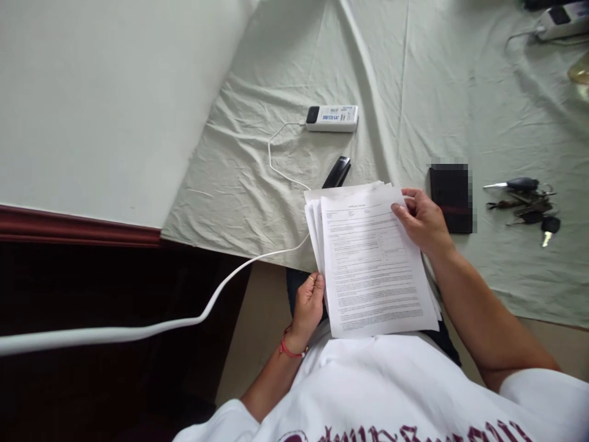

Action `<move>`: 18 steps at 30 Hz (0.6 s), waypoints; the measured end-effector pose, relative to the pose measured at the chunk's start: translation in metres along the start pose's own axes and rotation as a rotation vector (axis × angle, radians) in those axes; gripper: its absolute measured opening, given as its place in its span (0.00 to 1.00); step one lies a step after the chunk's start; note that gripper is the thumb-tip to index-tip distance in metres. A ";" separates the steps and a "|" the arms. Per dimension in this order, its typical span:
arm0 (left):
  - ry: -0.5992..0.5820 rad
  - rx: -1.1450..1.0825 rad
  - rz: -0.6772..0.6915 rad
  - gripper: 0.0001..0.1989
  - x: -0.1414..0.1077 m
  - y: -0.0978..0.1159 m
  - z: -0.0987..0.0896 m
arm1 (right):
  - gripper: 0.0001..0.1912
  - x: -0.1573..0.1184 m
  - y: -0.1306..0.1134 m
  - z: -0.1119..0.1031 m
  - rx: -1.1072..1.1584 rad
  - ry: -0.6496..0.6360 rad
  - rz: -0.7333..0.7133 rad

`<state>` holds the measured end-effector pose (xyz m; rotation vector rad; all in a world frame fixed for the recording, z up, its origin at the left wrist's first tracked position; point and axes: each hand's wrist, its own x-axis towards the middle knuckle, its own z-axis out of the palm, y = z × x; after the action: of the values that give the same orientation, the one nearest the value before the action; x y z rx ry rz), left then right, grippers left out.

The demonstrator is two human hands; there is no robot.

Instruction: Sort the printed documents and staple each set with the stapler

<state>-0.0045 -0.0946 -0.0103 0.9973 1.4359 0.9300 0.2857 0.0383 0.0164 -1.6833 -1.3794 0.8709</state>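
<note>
Several printed paper sheets (375,264) are held in a loose stack over the table's near edge, their borders not lined up. My left hand (309,307) grips the left edge of the stack, thumb on top; it wears a ring, and a red string bracelet is on the wrist. At the upper right corner, my right hand (423,218) pinches the sheets between thumb and fingers. Just beyond the top edge of the papers lies a black stapler (337,172), its near end hidden by them.
A white power bank (332,119) with a white cable (221,288) lies farther back; the cable passes behind the papers and off left. To the right are a black wallet-like item (450,199) and a bunch of keys (529,202). Another white device (564,21) sits far right.
</note>
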 end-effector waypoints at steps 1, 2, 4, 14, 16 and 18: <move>-0.011 -0.015 -0.002 0.24 -0.001 0.002 0.000 | 0.22 0.000 0.001 0.000 -0.001 0.003 0.001; -0.016 -0.041 -0.003 0.24 -0.001 0.004 0.001 | 0.22 0.001 0.002 -0.001 -0.009 0.003 -0.004; -0.030 -0.099 -0.029 0.27 -0.001 0.009 0.004 | 0.23 0.001 0.003 0.000 -0.026 -0.009 -0.022; -0.062 -0.316 -0.101 0.22 -0.005 0.016 0.012 | 0.28 -0.001 -0.004 -0.005 -0.025 -0.004 -0.034; -0.087 -0.375 -0.092 0.21 -0.005 0.017 0.010 | 0.33 -0.004 -0.010 -0.009 0.090 -0.034 0.006; -0.123 -0.422 -0.081 0.19 -0.005 0.019 0.008 | 0.34 -0.009 -0.018 -0.012 0.262 -0.079 0.070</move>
<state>0.0050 -0.0925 0.0086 0.6640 1.1074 1.0386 0.2869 0.0295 0.0383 -1.5162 -1.2047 1.1173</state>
